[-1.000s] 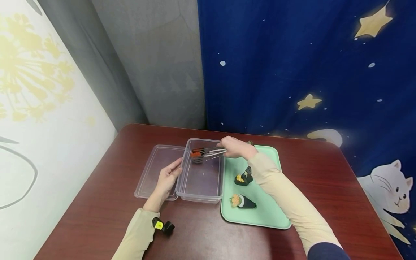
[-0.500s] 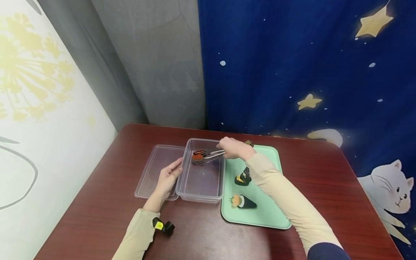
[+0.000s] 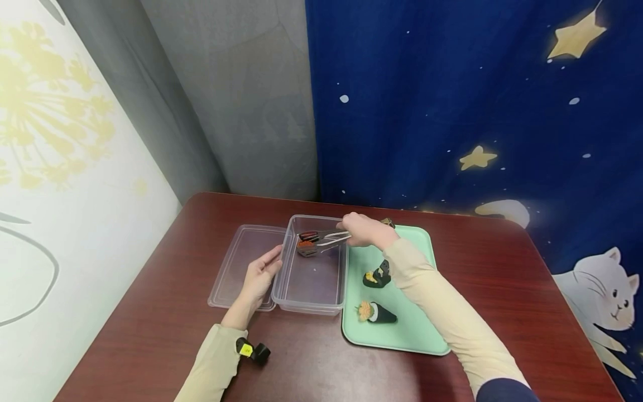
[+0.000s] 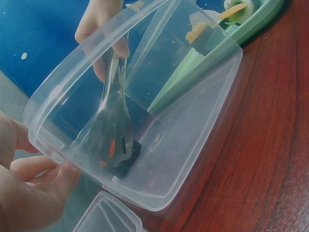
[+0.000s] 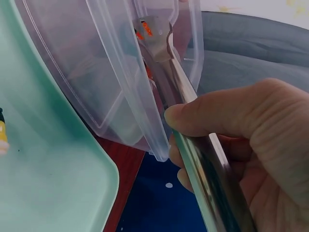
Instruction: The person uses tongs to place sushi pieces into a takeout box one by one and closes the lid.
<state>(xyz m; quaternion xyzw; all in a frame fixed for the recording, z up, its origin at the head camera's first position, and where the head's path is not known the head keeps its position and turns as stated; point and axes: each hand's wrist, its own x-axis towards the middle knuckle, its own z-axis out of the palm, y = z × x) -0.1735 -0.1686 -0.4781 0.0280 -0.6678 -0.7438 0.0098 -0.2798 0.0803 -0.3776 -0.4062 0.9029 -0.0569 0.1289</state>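
My right hand (image 3: 363,229) grips metal serving tongs (image 5: 169,72) with slotted ends, reaching into a clear plastic container (image 3: 311,287). Between or just under the tong ends lies a dark sushi piece with an orange-red top (image 3: 305,245), low in the container; the tongs partly cover it. My left hand (image 3: 261,276) touches the container's left side with fairly straight fingers, and in the left wrist view its fingertips (image 4: 67,176) rest at the rim. On the green tray (image 3: 392,338) lie a hand roll (image 3: 379,312) and a dark sushi piece with yellow topping (image 3: 373,277).
A clear lid (image 3: 236,262) lies flat to the left of the container, partly under my left hand. The tray stands directly right of the container. A brown item (image 3: 388,222) shows beyond my right wrist. Curtains hang behind the dark red table (image 3: 150,312).
The tong ends and the orange-topped sushi have shifted slightly right and lower in the container. The left hand has stayed in place.
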